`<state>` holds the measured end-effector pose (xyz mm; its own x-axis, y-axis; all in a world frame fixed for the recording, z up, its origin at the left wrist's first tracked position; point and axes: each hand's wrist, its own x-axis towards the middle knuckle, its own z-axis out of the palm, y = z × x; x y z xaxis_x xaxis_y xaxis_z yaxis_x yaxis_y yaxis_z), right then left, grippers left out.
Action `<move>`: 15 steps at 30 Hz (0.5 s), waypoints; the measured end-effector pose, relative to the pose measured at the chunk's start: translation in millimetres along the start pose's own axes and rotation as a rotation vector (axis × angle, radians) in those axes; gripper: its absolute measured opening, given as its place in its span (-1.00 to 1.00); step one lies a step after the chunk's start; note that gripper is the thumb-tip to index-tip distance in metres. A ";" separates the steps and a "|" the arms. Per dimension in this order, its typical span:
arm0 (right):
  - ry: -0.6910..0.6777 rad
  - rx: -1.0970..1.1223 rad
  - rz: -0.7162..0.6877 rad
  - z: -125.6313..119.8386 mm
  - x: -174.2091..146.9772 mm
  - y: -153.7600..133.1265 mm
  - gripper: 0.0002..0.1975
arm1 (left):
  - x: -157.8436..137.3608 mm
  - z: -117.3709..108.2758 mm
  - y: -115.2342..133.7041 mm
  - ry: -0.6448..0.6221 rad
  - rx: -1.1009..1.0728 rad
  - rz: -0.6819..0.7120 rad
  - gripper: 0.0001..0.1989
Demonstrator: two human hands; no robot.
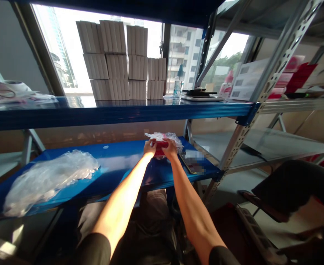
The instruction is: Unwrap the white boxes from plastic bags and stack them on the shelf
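Observation:
Between my two hands is a small red box-like item (160, 148), held over the far part of the blue lower shelf (109, 162). My left hand (150, 148) grips its left side, and my right hand (169, 148) grips its right side. Crumpled clear plastic bags (175, 139) lie just behind and beside the red item. To the right of my right hand, a phone (188, 162) rests flat on the shelf, partly blurred out. What the red item is exactly, I cannot make out.
A large heap of clear plastic bags (51, 178) lies on the left of the lower shelf. Above, the blue upper shelf (117, 112) bears stacked pale boxes (114, 66) and a clear bottle (178, 84). A perforated metal post (239, 147) stands at right; another person's leg (291, 184) is beyond it.

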<state>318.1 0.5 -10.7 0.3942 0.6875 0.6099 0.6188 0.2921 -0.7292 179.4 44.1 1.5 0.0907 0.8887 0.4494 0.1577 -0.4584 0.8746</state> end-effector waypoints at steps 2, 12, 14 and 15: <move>-0.002 -0.003 0.028 4.4 -7.3 5.2 -0.46 | -7.1 2.9 -1.5 0.028 0.024 -0.017 -0.74; -0.021 0.044 -0.053 8.3 -21.6 -1.2 -0.45 | -38.6 -8.7 2.0 0.113 0.069 0.009 -0.76; -0.023 0.019 -0.029 12.8 -25.6 0.5 -0.43 | -42.5 -11.3 -4.0 0.089 0.064 -0.005 -0.73; -0.019 0.000 -0.012 15.1 -26.9 1.1 -0.42 | -43.5 -12.7 -6.7 0.066 0.057 -0.008 -0.71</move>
<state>297.9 -7.6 -32.6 0.3739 0.6963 0.6126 0.6235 0.3003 -0.7219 161.9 8.7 -21.6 0.0241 0.8900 0.4553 0.2140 -0.4495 0.8673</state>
